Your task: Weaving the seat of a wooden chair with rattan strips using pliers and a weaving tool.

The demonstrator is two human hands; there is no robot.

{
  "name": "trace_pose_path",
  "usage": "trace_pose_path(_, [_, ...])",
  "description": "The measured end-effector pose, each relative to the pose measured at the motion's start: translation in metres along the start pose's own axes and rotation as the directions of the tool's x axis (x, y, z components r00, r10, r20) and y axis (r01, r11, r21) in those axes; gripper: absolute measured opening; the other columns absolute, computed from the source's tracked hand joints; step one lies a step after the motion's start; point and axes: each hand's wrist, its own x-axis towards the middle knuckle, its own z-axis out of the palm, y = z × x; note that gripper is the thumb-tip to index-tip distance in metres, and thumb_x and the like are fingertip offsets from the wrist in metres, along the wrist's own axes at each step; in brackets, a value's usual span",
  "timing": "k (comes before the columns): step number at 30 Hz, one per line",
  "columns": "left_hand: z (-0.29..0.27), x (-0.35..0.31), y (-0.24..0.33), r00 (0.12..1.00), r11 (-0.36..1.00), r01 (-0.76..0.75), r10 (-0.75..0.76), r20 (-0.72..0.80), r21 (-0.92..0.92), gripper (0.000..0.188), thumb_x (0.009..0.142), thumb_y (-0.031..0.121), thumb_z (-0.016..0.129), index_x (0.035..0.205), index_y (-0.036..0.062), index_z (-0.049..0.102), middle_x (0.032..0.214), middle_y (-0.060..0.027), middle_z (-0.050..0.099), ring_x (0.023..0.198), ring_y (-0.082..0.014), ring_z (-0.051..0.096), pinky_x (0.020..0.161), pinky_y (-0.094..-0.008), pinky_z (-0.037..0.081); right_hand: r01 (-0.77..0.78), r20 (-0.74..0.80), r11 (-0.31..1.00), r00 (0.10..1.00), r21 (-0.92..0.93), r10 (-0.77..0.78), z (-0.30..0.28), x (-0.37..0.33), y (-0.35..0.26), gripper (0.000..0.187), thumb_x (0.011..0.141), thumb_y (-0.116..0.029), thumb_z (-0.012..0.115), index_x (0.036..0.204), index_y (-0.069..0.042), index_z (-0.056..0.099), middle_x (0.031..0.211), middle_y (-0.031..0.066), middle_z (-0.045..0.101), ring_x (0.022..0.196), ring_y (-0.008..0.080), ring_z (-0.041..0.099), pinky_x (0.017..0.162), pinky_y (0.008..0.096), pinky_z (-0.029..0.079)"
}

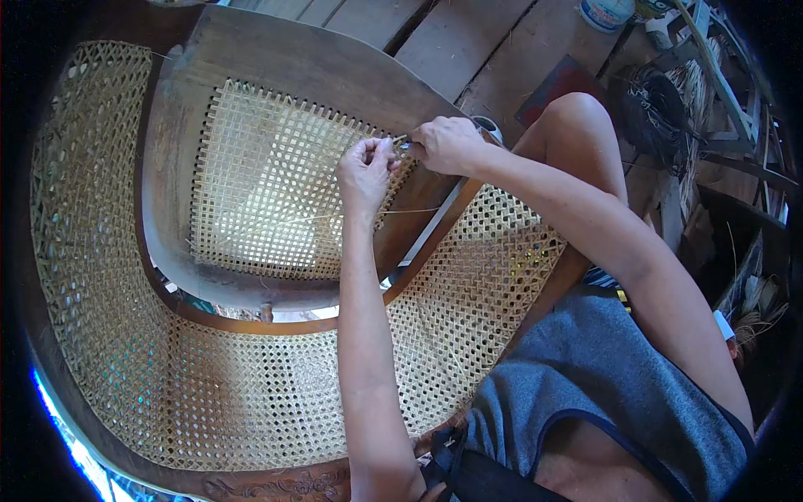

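Note:
A woven cane panel [251,184] fills the opening of a wooden chair seat [180,159], with strand ends looped through small holes along its edge. My left hand [366,167] is over the panel's right edge, thumb and fingers pinched together; what lies between them is too small to make out. Close beside it, my right hand [443,144] is closed around a small tool with a shiny metal tip, its handle hidden in my fingers. The tip points at the panel's upper right corner, near a short cane end. A loose cane strand [410,211] trails across the wood below my left hand.
The chair's curved cane back [251,393] wraps around the seat on the left and near side. My bent knee [577,125] rises at the right. Beyond it are a dark coil [657,109], a plastic tub [606,12] and wooden frame pieces [719,75] on the plank floor [452,50].

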Motion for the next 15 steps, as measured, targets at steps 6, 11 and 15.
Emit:
trace_pose_path(6, [-0.004,0.0,-0.005,1.0,1.0,-0.002,0.002,0.002,-0.001,0.019,0.095,0.017,0.065,0.09,-0.0011,0.066,0.075,-0.0045,0.068,0.064,-0.0086,0.064,0.059,-0.0227,0.053,0.043,-0.02,0.988,0.999,-0.148,-0.046,-0.012,0.0,-0.017,0.021,0.082,-0.021,0.059,0.083,-0.005,0.072,0.085,0.0175,0.071,0.082,0.034,0.07,0.074,0.044,0.055])
trace_pose_path(11, [-0.004,0.002,-0.004,1.0,0.999,-0.021,0.021,-0.001,0.036,0.017,0.094,0.016,0.066,0.09,-0.0001,0.067,0.074,-0.0035,0.068,0.063,-0.0073,0.063,0.057,-0.0224,0.05,0.227,0.055,0.92,0.974,-0.319,-0.221,-0.024,0.009,-0.021,0.015,0.074,-0.016,0.061,0.076,-0.004,0.07,0.077,0.0167,0.07,0.077,0.0336,0.07,0.07,0.044,0.053])
trace_pose_path(15, [0.001,0.002,-0.003,1.0,0.994,-0.016,0.018,-0.013,0.11,0.017,0.094,0.017,0.067,0.09,-0.0003,0.067,0.074,-0.0032,0.068,0.063,-0.0073,0.063,0.057,-0.0221,0.05,0.285,0.03,0.908,0.956,-0.308,-0.29,-0.027,0.012,-0.01,0.014,0.073,-0.015,0.061,0.075,-0.004,0.071,0.076,0.0153,0.071,0.076,0.0341,0.07,0.067,0.0452,0.053])
